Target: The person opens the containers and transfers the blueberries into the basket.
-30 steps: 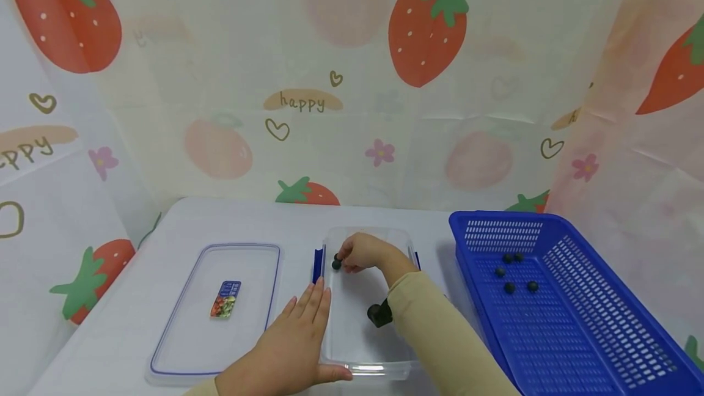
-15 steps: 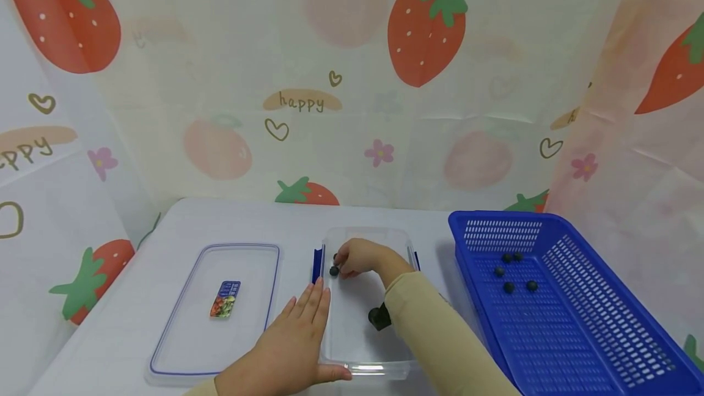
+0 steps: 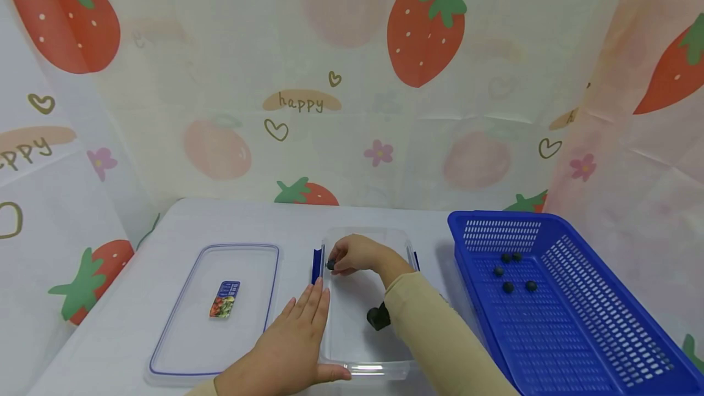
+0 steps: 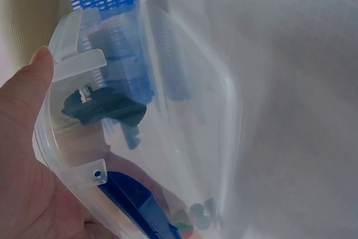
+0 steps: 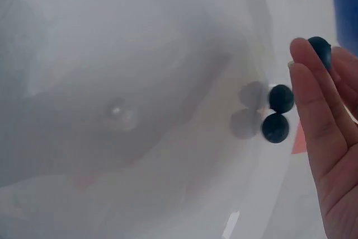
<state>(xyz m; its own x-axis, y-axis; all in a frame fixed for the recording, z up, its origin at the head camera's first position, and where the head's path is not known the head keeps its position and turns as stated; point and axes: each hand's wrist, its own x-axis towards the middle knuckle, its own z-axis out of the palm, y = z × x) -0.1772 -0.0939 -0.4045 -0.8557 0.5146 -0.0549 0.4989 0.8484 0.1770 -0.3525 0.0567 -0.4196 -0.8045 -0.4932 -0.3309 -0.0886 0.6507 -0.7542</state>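
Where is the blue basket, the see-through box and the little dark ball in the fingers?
blue basket [image 3: 577,329], head view, on its mesh floor.
see-through box [image 3: 352,329], head view, on its bare bottom.
little dark ball [image 3: 330,265], head view, on the ball itself.

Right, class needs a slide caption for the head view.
Right hand pinches a dark ball over a clear container; left hand steadies it beside a blue basket.

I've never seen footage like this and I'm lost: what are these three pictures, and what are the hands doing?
A person wears three cameras: one on the head, one on each wrist. The head view shows a white table. The left hand lies flat against a clear plastic box. The right hand reaches into the box, pinching a small dark ball; its wrist view shows two more balls lying inside. The box's lid lies to the left, and a blue basket with more balls stands to the right.
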